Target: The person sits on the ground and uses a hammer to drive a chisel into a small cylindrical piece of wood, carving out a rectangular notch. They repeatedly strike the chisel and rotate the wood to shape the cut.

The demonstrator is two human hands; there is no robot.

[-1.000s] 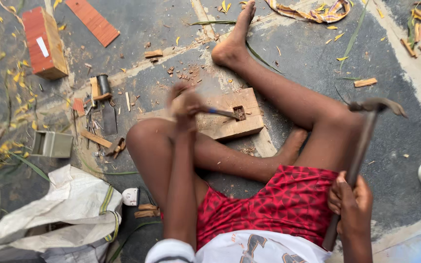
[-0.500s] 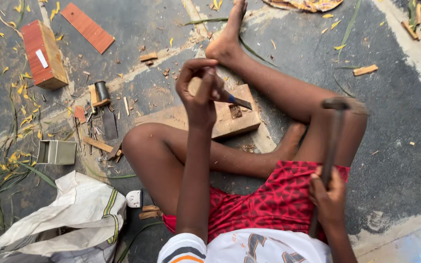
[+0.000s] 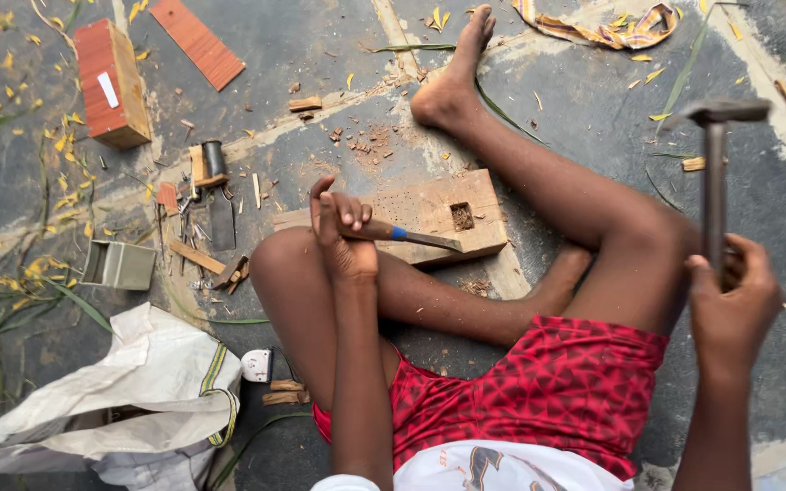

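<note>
A person sits on a dark concrete floor point(image 3: 302, 55) strewn with yellow leaves and wood chips, seen from above.

At far left lie a crumpled white woven sack point(image 3: 120, 400), a small open grey metal box point(image 3: 120, 265) and a red-orange wooden block point(image 3: 113, 84), with a flat red-orange wooden strip point(image 3: 197, 42) beside it. Small scattered hand tools and wood offcuts point(image 3: 202, 214) lie just left of the bent knee.

In the middle, the left hand point(image 3: 343, 227) is curled tightly around the wooden-handled chisel with a blue band point(image 3: 402, 235). Its blade slants down toward a square hole point(image 3: 461, 216) cut in a pale flat wooden block point(image 3: 438, 218), which rests on the floor between the legs; one leg seems to brace it.

At right, the right hand point(image 3: 730, 305) is closed around the handle of a metal-headed hammer point(image 3: 713, 164), raised high, well apart from the chisel.

To strike well, the chisel should probably sit firmly at the hole's edge, and the blow should land squarely on the handle's end, clear of the knuckles. The raised knee near the chisel handle crowds the swing.
</note>
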